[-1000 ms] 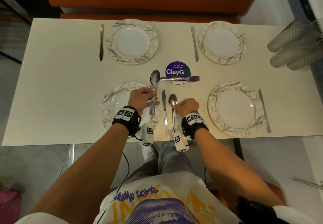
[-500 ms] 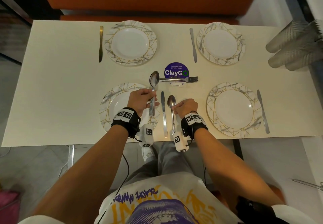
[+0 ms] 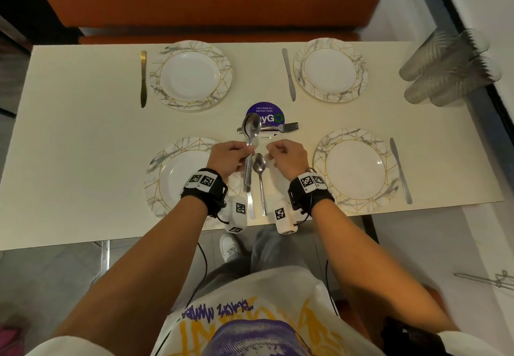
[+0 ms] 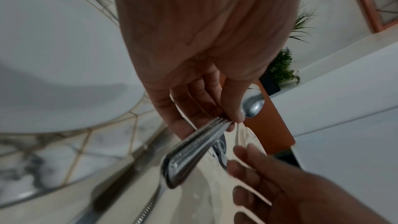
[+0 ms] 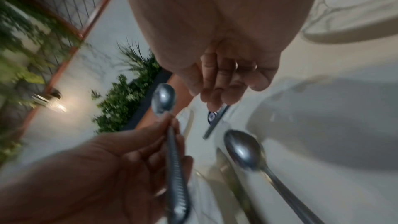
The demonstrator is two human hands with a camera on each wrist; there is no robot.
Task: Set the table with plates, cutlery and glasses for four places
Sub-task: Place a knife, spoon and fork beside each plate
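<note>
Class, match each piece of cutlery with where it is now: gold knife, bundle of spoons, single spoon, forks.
Things: 1 gold knife; 2 bundle of spoons; 3 single spoon; 4 forks.
Places: A by the purple sticker; B pinched in the left hand; C flat on the table, right of the near-left plate; D left of the far-left plate.
Pairs: 1-D, 2-B, 3-C, 4-A.

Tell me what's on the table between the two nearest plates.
A knife and a spoon lie side by side there, seen in the head view; the left hand holds more spoons above them.
</note>
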